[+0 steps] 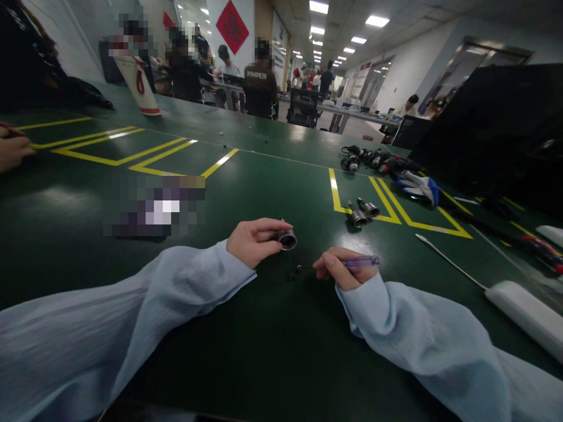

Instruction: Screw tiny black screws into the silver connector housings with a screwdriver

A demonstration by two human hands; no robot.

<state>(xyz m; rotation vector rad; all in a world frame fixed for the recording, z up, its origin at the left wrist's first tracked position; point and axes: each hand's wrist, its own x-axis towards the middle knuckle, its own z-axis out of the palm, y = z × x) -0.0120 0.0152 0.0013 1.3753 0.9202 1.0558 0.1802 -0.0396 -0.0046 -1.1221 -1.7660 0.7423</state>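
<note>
My left hand (255,241) is closed on a small metal cup-shaped part (288,240), its round opening turned toward me. In my right hand (342,266) is a screwdriver (361,262) with a see-through purple handle. Its thin shaft points left, and a small shiny piece (299,268) shows at the tip, too small to name. Just below that tip, a little dark ring-like piece (291,277) lies on the green table (264,351). Two similar metal cup-shaped parts with stems (359,218) lie farther off to the right.
Yellow tape (365,216) marks boxes on the table. Black cabled items (353,163) and a blue-white glove (419,186) lie at the back right. A white power strip (523,305) and cable are at right. A paper cup (138,85) stands back left; another person's hand (15,149) is at far left.
</note>
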